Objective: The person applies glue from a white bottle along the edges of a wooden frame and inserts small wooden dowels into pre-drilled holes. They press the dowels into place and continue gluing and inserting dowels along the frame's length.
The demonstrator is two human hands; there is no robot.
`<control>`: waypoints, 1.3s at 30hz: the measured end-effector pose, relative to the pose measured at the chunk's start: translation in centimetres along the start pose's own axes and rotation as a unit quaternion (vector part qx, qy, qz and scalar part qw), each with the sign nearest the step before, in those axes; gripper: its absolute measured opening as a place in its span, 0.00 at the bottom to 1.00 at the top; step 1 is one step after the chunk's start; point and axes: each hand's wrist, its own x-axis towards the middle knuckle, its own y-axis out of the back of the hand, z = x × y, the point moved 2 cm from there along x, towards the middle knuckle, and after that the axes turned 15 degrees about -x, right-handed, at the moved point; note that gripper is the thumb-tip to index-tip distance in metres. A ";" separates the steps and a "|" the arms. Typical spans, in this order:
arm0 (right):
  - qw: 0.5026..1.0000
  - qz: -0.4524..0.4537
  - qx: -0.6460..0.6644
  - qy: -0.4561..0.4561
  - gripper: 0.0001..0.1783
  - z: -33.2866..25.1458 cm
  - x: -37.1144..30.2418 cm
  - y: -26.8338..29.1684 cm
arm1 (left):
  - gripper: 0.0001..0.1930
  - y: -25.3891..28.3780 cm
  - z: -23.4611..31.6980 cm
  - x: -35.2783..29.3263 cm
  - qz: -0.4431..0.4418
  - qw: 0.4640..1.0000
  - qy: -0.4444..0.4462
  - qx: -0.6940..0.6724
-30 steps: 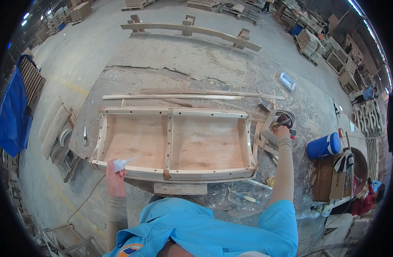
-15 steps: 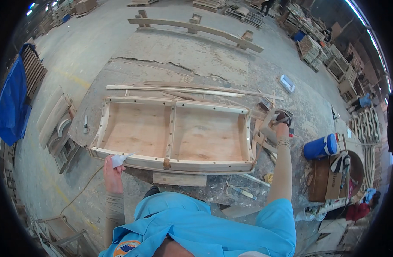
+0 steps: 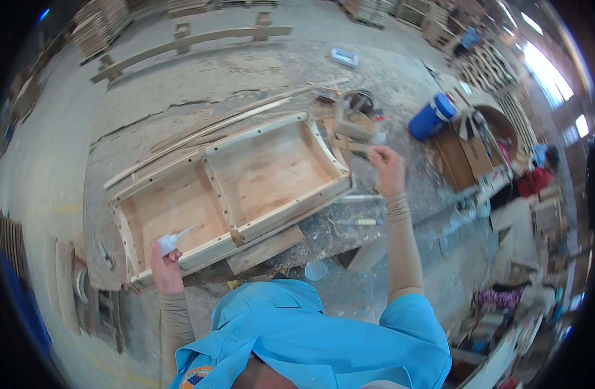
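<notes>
In my left hand (image 3: pixel 166 267) is a small white squeeze bottle (image 3: pixel 168 244) with a long thin nozzle, gripped by closed fingers over the frame's near left rail. The nozzle points up and right across the left bay. A shallow wooden frame (image 3: pixel 275 225) lies on the worktable, its two bays parted by a crossbar (image 3: pixel 214 183) and its rim dotted with dark holes. Beyond its right end, my right hand (image 3: pixel 388 168) is raised with curled fingers pressed together. Whatever they pinch is too small to make out.
Long wood strips (image 3: pixel 213 129) lie behind the frame. Right of it stand a small wooden holder (image 3: pixel 354 123), a blue jug (image 3: pixel 431 118) and a cardboard box (image 3: pixel 452 159). A plank (image 3: pixel 268 251) juts out along the near side. A white tray (image 3: pixel 344 58) sits farther back.
The view has swung to the right, so the frame appears tilted. My right hand has come away from the round dark container in the holder, toward me. The bottle stays in my left hand.
</notes>
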 end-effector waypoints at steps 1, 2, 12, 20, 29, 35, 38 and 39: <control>1.000 -0.017 0.000 -0.003 0.07 -0.3 -1.9 -0.7 | 0.17 0.5 0.4 0.3 -0.015 1.000 0.005 0.002; 0.998 -0.034 0.045 -0.030 0.08 -1.3 -4.2 -1.4 | 0.18 1.2 0.8 0.6 -0.030 1.000 0.008 0.004; 0.963 -0.131 0.173 -0.159 0.09 -8.1 -19.8 -13.2 | 0.18 8.0 3.6 4.0 -0.055 0.997 0.061 -0.005; 0.969 -0.141 0.154 -0.133 0.08 -10.5 -23.1 -18.7 | 0.16 8.4 5.2 3.7 -0.093 0.992 0.080 -0.027; 0.997 -0.061 -0.048 0.020 0.06 -11.9 -22.9 -20.7 | 0.17 8.7 5.3 4.0 -0.128 0.988 0.082 -0.019; 0.983 -0.039 -0.133 0.119 0.05 -13.1 -22.6 -20.7 | 0.17 8.9 5.2 4.1 -0.126 0.988 0.084 -0.023; 0.968 -0.033 -0.170 0.181 0.05 -12.9 -22.5 -20.6 | 0.17 9.1 5.1 4.2 -0.135 0.987 0.089 -0.024; 0.961 -0.030 -0.185 0.205 0.05 -12.8 -22.4 -20.7 | 0.17 9.1 5.1 4.2 -0.140 0.986 0.090 -0.023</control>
